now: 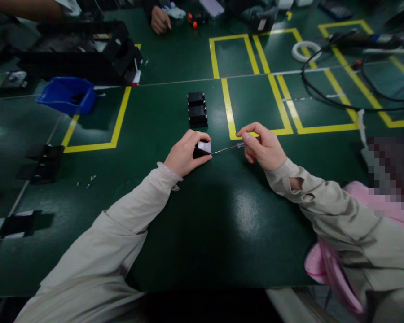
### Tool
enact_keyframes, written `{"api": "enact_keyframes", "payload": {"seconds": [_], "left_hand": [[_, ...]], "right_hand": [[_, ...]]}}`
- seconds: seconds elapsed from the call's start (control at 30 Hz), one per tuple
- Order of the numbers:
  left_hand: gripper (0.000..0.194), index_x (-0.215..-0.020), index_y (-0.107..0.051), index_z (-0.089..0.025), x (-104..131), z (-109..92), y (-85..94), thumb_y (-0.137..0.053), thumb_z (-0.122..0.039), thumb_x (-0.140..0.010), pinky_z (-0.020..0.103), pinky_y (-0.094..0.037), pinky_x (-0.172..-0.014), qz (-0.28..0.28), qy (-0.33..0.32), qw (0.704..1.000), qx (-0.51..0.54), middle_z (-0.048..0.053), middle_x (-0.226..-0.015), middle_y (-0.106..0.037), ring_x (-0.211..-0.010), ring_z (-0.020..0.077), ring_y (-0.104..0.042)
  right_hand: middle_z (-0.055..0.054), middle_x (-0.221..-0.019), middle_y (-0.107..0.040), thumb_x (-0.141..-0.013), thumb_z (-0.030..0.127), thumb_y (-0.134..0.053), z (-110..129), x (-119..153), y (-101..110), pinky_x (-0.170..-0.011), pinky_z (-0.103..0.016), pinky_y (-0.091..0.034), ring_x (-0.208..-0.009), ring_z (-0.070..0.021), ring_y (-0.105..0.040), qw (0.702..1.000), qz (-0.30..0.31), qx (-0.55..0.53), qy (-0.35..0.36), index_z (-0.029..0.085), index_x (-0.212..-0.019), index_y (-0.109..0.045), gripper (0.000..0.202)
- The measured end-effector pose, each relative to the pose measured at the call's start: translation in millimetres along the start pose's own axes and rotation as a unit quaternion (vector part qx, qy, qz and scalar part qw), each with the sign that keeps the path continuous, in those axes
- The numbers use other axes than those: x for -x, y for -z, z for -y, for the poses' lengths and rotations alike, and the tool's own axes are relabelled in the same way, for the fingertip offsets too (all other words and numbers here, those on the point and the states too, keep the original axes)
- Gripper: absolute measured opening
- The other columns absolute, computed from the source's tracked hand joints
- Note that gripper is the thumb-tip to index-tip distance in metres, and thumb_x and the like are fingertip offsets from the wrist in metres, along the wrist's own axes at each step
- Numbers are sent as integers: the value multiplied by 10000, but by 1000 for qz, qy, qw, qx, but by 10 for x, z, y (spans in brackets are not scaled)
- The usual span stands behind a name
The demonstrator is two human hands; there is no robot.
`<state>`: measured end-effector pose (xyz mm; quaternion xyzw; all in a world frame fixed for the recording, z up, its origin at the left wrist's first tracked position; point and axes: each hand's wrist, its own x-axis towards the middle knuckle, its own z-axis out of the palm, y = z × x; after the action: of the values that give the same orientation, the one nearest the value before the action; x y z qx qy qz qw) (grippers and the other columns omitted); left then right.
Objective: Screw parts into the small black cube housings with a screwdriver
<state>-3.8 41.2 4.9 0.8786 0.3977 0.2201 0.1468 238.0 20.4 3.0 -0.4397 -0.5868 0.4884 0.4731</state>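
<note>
My left hand is closed round a small black block with a light, shiny face, holding it on the green table. In my right hand is a thin screwdriver with a clear handle, pinched between thumb and fingers. Its shaft points left, and the tip meets the block's lower right edge by my left thumb. Just beyond my left hand, two black blocks with small metal screws at their sides stand one behind the other.
A blue bin and black trays stand at the left, with black parts and loose screws nearer. Another person's hand rests at the far edge. White tape roll and black cable lie right.
</note>
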Motion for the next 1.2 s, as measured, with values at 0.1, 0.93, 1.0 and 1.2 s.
{"api": "enact_keyframes", "payload": {"seconds": [0.1,0.93,1.0,1.2], "left_hand": [[376,-1127,-522,-188,-5,1,0,-714,-241,-808,363,-497,-878,0,3,1000,2,58,-1105,-569,-1034,212,-572],[371,-1127,-517,-203,-5,1,10,-705,-242,-810,363,-494,-883,5,5,1000,6,55,-1108,-570,-1038,213,-572],[374,-1129,-515,-203,-5,3,10,-705,-243,-809,363,-493,-885,5,6,1000,4,55,-1111,-569,-1040,213,-571],[362,-1125,-517,-199,-6,-12,14,-699,-249,-817,355,-486,-899,5,4,1000,5,54,-1105,-571,-1046,209,-567]], "right_hand": [[109,-448,-430,-874,371,-612,-2,-3,-1,-335,-228,-298,-328,-76,-414,1000,-2,6,19,229,-982,-500,211],[98,-486,-474,-870,394,-616,28,7,11,-357,-237,-319,-356,-83,-441,1000,4,9,6,243,-1005,-488,239],[108,-451,-433,-874,430,-603,29,5,9,-350,-234,-317,-338,-79,-418,1000,2,8,-3,236,-965,-501,237],[117,-421,-401,-872,421,-604,21,-4,15,-332,-238,-298,-315,-85,-397,1000,12,11,-6,231,-971,-499,239]]}}
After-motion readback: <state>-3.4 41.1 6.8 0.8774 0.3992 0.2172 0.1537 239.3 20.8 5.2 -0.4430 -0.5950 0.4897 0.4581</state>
